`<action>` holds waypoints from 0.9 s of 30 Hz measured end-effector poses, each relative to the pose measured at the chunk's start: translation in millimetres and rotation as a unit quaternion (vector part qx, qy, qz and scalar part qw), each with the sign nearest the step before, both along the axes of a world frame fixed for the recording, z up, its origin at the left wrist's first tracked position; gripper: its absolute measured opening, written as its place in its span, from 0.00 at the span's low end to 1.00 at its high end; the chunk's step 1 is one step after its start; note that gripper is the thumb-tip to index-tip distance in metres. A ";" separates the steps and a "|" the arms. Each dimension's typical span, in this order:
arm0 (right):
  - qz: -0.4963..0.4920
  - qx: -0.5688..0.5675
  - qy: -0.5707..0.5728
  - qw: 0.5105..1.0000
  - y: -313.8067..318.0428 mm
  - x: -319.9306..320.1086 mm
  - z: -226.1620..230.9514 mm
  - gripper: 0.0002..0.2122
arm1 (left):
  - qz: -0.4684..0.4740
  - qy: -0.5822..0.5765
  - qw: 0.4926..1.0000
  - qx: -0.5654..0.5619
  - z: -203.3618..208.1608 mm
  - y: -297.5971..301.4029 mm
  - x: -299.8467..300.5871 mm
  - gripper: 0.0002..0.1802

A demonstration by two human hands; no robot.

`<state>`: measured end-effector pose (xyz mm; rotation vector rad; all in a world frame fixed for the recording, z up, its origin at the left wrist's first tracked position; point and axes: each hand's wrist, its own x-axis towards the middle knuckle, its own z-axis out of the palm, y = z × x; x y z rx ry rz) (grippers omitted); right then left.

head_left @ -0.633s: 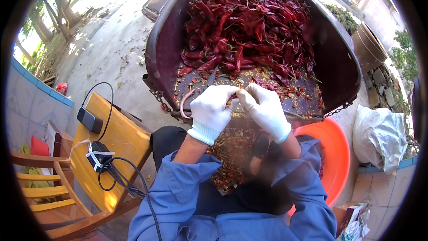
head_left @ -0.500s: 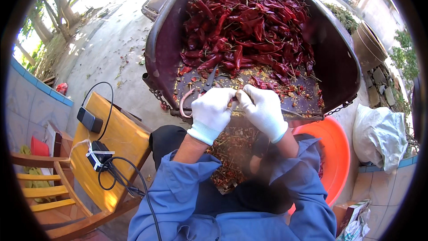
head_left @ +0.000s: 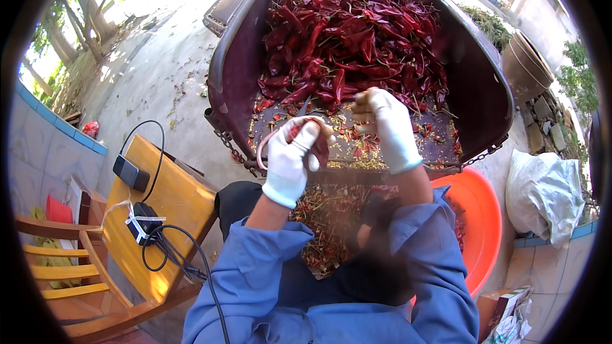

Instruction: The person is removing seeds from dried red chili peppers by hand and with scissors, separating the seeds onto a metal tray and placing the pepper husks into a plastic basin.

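Note:
My left hand (head_left: 290, 156), in a white glove, is closed around a dark red dried chili pepper (head_left: 320, 150) at the front edge of the cart bed. To the right, my gloved right hand (head_left: 389, 124) hovers over the bed with nothing visible in it, its fingers apart and pointing left. A large heap of dried red chili peppers (head_left: 357, 32) fills the back of the dark cart bed (head_left: 475, 83). Partly hidden behind my left hand lie scissors with a pink handle (head_left: 262, 146). Yellow seeds and red scraps (head_left: 354, 153) are scattered over the bed.
Stems and scraps (head_left: 325, 229) lie below the cart edge between my legs. An orange basin (head_left: 481, 229) stands at my right, beside a white sack (head_left: 545, 194). A wooden chair (head_left: 127, 267) with a black adapter (head_left: 131, 173) and cables is at my left.
My hands were together and have moved apart. The right went up and right toward the heap; the left turned, and the chili in it now shows.

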<state>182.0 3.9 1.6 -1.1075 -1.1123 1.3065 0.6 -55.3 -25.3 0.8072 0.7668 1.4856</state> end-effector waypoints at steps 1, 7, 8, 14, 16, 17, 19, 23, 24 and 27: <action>-0.004 0.095 -0.174 0.980 7.2 -2.9 -5.9 0.12 | -0.046 -0.013 0.999 -0.008 4.8 3.4 -10.0 0.11; -0.076 0.302 -0.564 0.764 49.6 -27.1 -52.5 0.13 | -0.016 -0.020 0.998 -0.049 3.0 4.4 -7.1 0.10; -0.069 0.264 -0.588 0.762 50.9 -26.8 -54.8 0.11 | -0.028 -0.033 0.997 -0.057 4.8 3.1 -8.0 0.08; -0.131 0.198 -0.398 0.886 50.5 -14.4 -56.3 0.05 | -0.017 -0.074 0.994 -0.074 7.3 6.9 -5.1 0.09; -0.101 0.138 -0.286 0.943 36.2 -9.7 -48.6 0.06 | -0.012 -0.081 0.995 -0.057 6.1 8.4 -5.8 0.12; -0.080 0.111 -0.220 0.966 26.2 -10.9 -46.6 0.06 | -0.005 -0.042 0.997 -0.064 7.3 8.4 -7.3 0.13; -0.038 0.054 -0.083 0.994 1.2 -14.0 -38.8 0.07 | 0.006 0.037 0.996 -0.078 8.1 8.5 -10.1 0.14; -0.033 0.075 -0.088 0.993 -43.7 -20.5 -31.5 0.08 | -0.009 0.074 0.991 -0.113 4.3 12.4 -1.0 0.19; -0.031 0.090 -0.106 0.990 -51.2 -22.4 -31.7 0.08 | -0.001 0.094 0.990 -0.110 2.8 12.9 1.4 0.21; 0.009 0.105 -0.116 0.988 -63.7 -27.6 -41.6 0.06 | -0.004 0.157 0.985 -0.070 1.3 15.3 7.7 0.23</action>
